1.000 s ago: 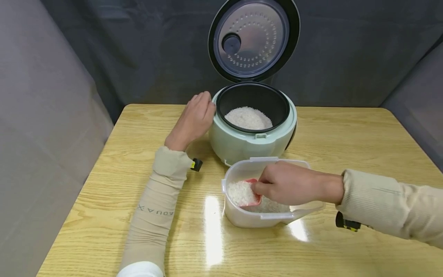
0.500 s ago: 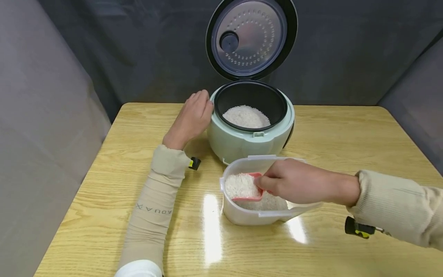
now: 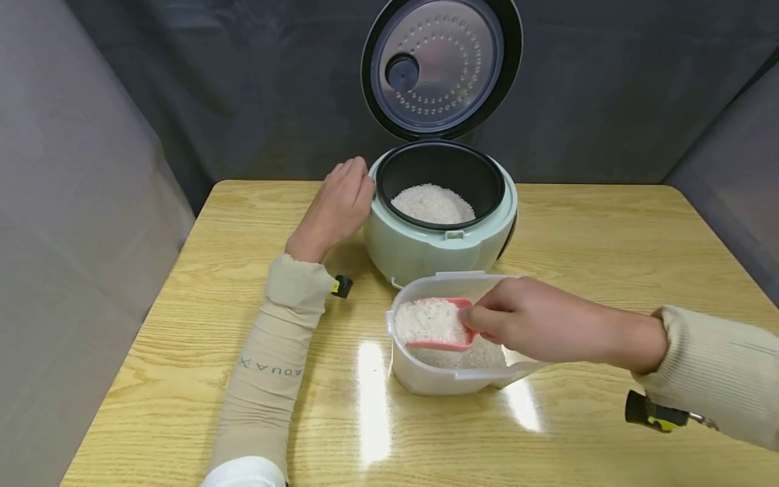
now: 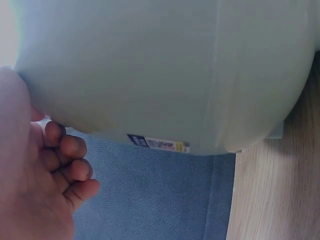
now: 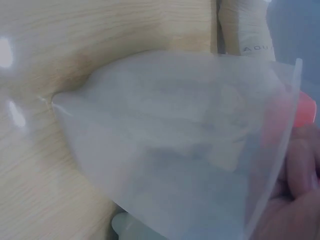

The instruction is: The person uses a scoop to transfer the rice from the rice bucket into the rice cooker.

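A pale green rice cooker (image 3: pixel 420 251) stands with its lid (image 3: pixel 462 88) up and a mound of white rice (image 3: pixel 433 204) in its black pot. My left hand (image 3: pixel 337 206) grips the cooker's left side near the rim; in the left wrist view its curled fingers (image 4: pixel 72 147) sit by the cooker wall, the exact contact partly hidden. With thumb and fingers my right hand (image 3: pixel 541 321) pinches a red scoop (image 3: pixel 443 345) heaped with rice. The scoop is over a translucent plastic container (image 3: pixel 420 384), where more rice (image 3: pixel 481 355) lies at the bottom.
The container stands right in front of the cooker on a wooden table (image 3: pixel 182 338). Dark cloth (image 3: pixel 274 88) hangs behind the table, and grey panels (image 3: pixel 67 203) flank it. The cooker's raised lid rises behind its pot.
My right hand has lifted the rice-filled scoop from the rice up toward the container's rim and drawn back to the right. The left hand stays at the cooker; the view has shifted slightly.
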{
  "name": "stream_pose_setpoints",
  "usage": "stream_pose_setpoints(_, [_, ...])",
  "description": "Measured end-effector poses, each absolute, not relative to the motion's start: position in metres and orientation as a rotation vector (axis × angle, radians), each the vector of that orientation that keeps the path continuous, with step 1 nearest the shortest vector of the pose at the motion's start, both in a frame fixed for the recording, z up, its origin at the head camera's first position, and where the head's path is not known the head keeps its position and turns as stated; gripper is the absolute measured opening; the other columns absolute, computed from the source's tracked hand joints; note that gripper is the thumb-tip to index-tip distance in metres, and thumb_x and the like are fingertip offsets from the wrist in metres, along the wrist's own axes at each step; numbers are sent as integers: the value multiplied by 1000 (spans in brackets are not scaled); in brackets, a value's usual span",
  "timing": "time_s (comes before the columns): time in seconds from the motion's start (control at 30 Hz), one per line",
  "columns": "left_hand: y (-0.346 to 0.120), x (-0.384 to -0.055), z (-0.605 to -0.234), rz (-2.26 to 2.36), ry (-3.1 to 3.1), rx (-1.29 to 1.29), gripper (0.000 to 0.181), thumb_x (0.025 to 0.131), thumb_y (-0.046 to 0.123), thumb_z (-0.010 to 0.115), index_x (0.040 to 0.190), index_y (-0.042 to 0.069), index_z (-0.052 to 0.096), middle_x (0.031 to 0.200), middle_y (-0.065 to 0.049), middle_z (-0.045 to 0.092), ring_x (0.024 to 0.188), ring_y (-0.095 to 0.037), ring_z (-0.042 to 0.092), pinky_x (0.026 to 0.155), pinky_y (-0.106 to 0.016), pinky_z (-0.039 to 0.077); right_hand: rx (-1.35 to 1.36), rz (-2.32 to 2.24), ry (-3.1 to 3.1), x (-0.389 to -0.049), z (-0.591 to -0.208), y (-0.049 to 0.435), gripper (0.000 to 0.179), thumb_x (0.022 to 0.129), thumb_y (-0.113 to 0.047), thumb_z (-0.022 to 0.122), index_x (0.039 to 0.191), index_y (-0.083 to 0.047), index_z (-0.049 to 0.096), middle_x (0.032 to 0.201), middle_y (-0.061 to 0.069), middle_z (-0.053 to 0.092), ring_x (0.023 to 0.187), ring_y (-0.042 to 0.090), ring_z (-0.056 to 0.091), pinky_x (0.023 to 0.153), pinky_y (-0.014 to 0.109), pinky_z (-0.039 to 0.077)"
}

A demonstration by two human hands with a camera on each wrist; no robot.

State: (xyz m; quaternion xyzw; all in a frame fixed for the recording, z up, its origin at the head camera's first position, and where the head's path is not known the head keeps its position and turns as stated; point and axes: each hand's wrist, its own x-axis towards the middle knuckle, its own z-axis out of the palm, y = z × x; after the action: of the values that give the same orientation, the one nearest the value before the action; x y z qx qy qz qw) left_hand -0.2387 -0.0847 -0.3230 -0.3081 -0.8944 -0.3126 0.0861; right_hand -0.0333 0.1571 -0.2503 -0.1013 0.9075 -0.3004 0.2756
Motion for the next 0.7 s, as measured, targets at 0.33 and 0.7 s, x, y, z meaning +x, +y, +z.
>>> stream_pose_setpoints(0.33, [-85,-238,-322,-921,-2669,-916,26,107,22,30,94,6,45,87,-9,40,86,-28,41,81,-34,32,-197,-895,2427,-27,-246,171,43,104,-38,55,69,-15,66,53,-6,32,48,10,22,48,30,26])
stream_pose_setpoints(0.7, [-85,-238,-322,-956,-2672,-914,25,107,23,31,95,7,45,87,-9,40,86,-27,41,79,-34,32,-182,-953,2527,-18,-246,184,49,103,-35,58,62,-9,49,55,-6,30,49,8,22,46,29,26])
